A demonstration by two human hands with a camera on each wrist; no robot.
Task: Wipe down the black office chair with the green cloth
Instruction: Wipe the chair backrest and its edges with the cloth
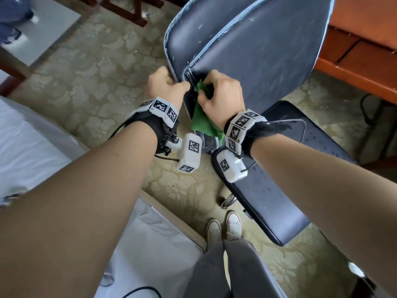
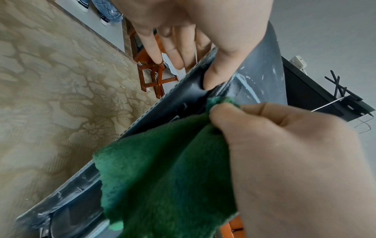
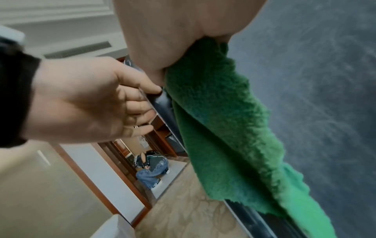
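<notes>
The black office chair stands on the patterned carpet before the person, its seat nearest. The right hand pinches the green cloth against the lower corner of the backrest. Beside it, the left hand grips the backrest's edge, fingers curled round it.

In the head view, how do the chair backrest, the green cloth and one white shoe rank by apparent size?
1. Chair backrest, plainly largest.
2. Green cloth and white shoe: they look alike, and the shoe is farther away, so I leave them unranked.
</notes>
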